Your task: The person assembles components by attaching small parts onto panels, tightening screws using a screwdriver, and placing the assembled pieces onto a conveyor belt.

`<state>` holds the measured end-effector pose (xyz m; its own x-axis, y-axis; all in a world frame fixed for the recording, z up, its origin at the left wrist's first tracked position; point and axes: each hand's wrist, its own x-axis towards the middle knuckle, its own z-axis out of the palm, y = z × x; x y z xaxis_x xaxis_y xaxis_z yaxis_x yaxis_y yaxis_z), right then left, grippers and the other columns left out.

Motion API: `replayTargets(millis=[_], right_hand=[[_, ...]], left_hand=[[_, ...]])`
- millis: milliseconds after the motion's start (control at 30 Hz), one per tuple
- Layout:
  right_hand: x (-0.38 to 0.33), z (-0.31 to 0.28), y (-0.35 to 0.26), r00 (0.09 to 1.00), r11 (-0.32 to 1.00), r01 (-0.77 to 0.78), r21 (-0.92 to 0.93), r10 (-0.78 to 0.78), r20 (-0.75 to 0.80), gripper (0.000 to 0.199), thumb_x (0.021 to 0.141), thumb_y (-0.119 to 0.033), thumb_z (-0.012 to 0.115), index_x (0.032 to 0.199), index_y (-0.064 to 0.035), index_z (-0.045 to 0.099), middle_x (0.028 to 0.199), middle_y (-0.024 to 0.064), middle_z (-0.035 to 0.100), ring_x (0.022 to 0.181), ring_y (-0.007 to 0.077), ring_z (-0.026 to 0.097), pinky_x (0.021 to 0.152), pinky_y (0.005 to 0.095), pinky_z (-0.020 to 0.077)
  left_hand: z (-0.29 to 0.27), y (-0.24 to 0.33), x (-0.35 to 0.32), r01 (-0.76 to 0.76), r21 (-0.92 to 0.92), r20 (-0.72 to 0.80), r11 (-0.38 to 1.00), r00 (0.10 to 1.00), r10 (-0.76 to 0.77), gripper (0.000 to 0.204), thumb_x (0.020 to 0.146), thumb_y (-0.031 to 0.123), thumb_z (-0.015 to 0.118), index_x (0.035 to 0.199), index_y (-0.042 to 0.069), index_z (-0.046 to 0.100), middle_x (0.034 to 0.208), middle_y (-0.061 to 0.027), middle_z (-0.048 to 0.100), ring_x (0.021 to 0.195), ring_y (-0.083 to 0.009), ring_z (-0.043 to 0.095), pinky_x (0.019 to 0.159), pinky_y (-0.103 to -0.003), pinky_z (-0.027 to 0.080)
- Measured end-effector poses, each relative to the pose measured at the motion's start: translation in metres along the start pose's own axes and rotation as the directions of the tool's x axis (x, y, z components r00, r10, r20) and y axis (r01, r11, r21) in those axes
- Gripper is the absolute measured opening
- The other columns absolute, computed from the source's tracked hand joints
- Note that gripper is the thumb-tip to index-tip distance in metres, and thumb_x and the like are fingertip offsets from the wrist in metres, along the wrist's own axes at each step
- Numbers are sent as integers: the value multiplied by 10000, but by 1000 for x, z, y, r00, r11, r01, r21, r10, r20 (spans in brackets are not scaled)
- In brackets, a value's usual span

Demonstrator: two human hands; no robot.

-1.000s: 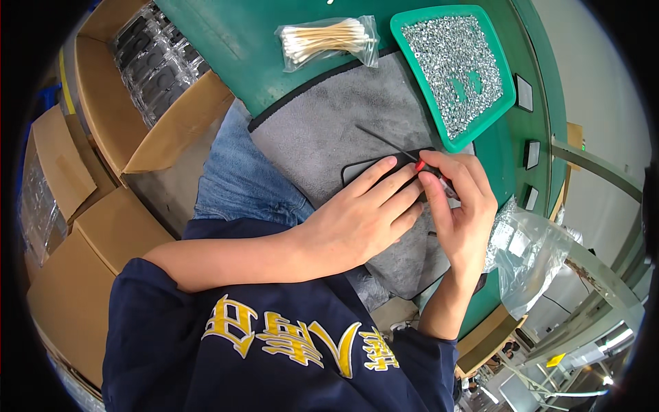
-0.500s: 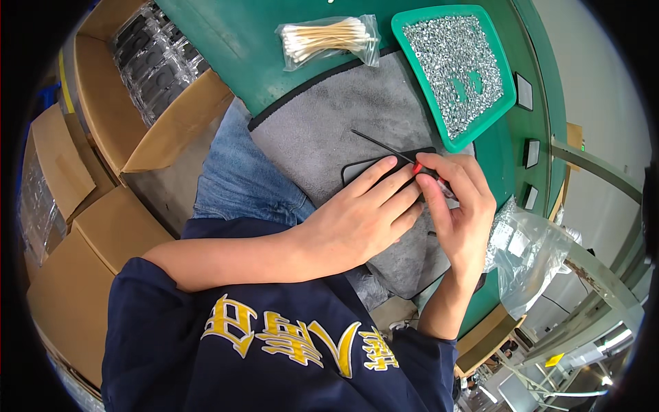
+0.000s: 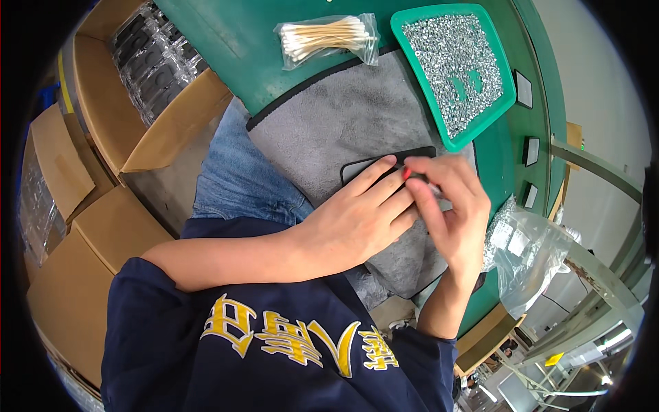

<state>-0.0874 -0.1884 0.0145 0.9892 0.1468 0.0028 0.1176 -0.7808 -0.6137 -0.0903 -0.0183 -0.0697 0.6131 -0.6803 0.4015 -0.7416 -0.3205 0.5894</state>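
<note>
My left hand (image 3: 364,216) lies with fingers stretched out over a flat, dark-framed rectangular piece (image 3: 355,169), pressing it against a grey cloth (image 3: 329,113). Parts of the piece show at its left end and along its far edge; my fingers cover the rest. Thumb and fingers of my right hand (image 3: 456,199) are closed on a screwdriver (image 3: 407,173) with a red collar. Its handle is partly hidden in the hand, and its shaft cannot be made out now. Both hands are close together at the piece's right part.
A green tray (image 3: 509,89) of small silvery metal parts stands far right on the green table (image 3: 240,41). Beyond the cloth lies a clear bag of cotton swabs (image 3: 326,38). Open cardboard boxes (image 3: 103,103) stand left; a plastic bag (image 3: 525,257) lies right.
My right hand has shifted slightly left and turned the screwdriver, so its long dark shaft, seen before pointing up and left, no longer shows. My left hand has hardly moved.
</note>
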Motion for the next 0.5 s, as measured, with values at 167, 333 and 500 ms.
replayTargets(millis=[167, 333, 500], right_hand=[[2, 0, 1, 1000, 999, 3, -41, -4, -14, 220, 886, -22, 765, 1105, -45, 781, 1022, 77, 679, 818, 199, 631, 722, 285, 507], [2, -3, 2, 998, 999, 29, -33, -27, 54, 224, 889, -22, 765, 1111, -50, 780, 1010, 76, 683, 816, 195, 625, 724, 282, 506], [3, -2, -4, 996, 997, -38, -60, 33, -82, 232, 889, -24, 768, 1120, -48, 777, 1002, 80, 690, 820, 193, 622, 736, 285, 506]], left_hand=[[0, 0, 1, 0, 3, -3, 1000, 1000, 0, 409, 849, 218, 758, 1218, 70, 658, 1332, -134, 609, 1310, -298, 539, 1283, -512, 303], [-2, -1, -1, 11, -19, 70, 1000, 997, -10, 439, 848, 218, 761, 1245, 64, 652, 1354, -139, 605, 1343, -297, 526, 1287, -503, 300], [-9, -1, -2, 30, -39, 101, 999, 995, -26, 520, 869, 241, 749, 1333, 42, 626, 1453, -157, 574, 1445, -301, 469, 1294, -479, 288]])
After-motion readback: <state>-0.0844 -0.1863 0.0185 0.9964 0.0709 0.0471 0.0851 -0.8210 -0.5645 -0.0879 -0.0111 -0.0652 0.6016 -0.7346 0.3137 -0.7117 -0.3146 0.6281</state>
